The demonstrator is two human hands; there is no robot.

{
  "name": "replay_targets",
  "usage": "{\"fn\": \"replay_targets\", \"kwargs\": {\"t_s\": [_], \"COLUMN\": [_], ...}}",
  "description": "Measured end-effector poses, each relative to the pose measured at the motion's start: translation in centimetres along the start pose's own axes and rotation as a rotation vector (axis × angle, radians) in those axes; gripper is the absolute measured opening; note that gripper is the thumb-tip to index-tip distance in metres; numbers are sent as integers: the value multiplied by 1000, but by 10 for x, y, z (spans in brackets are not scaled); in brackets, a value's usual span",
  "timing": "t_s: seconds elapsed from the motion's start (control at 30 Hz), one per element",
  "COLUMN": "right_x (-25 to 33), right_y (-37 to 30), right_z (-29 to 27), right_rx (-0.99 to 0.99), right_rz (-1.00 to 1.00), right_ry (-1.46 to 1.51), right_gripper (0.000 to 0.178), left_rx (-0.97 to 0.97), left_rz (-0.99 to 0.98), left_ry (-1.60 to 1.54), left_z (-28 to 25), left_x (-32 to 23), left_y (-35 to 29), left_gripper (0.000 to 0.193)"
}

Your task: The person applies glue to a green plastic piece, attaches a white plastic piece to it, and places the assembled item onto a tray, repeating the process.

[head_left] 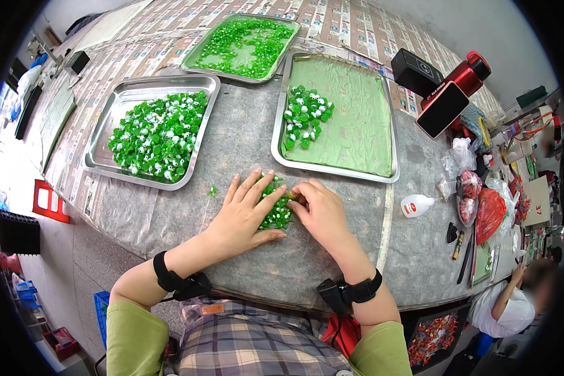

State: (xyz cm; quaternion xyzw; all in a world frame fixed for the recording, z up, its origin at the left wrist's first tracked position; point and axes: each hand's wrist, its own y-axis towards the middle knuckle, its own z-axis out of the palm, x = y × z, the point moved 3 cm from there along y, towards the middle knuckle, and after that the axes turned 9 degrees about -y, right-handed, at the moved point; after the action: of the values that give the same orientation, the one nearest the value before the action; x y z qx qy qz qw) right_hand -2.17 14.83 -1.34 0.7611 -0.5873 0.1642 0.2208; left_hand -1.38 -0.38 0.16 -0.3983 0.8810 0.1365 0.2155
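Note:
My left hand [243, 213] lies flat with its fingers spread, partly over a small heap of little green pieces [277, 216] on the grey-covered table. At the heap's right edge, the thumb and fingers of my right hand [323, 216] are pinched together. Something small and yellowish shows at those fingertips, too small to name. A few loose green bits [212, 191] lie left of my left fingers. Beyond my right hand, a metal tray [351, 119] lined in pale green holds a cluster of green-and-white pieces [306, 113] along its left side.
At the left stands a metal tray [100, 147] heaped with green-and-white pieces. A third tray [191, 57] of green pieces sits farther back. To the right are a white bottle [416, 205], a propped phone [443, 109], a red flask [467, 78] and plastic bags. Another person [504, 307] sits lower right.

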Motion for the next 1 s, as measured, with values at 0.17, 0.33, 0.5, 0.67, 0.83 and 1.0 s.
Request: {"fn": "replay_targets", "kwargs": {"t_s": [0.17,0.33,0.5,0.67,0.83,1.0], "right_x": [-8,9,22,20,17,12], "right_y": [-5,-7,-11,-15,-12,-13], "right_z": [-13,-29,-42,-49,-50,-48], "right_rx": [5,-105,-236,-251,-165,-71], "right_rz": [147,131,20,-18,-7,13], "right_ry": [207,699,516,484,506,616], "right_gripper": [13,11,11,10,10,11], "left_rx": [-115,-63,-134,-173,-67,32], "left_rz": [-57,-336,-507,-464,-362,-579], "left_ry": [-237,-1415,-1804,-1771,-1601,-2015], "left_z": [-29,-15,0,9,12,23], "left_x": [-3,-4,-16,-13,-9,-9], "left_y": [3,9,16,23,28,24], "left_gripper": [61,36,29,22,18,17]}}
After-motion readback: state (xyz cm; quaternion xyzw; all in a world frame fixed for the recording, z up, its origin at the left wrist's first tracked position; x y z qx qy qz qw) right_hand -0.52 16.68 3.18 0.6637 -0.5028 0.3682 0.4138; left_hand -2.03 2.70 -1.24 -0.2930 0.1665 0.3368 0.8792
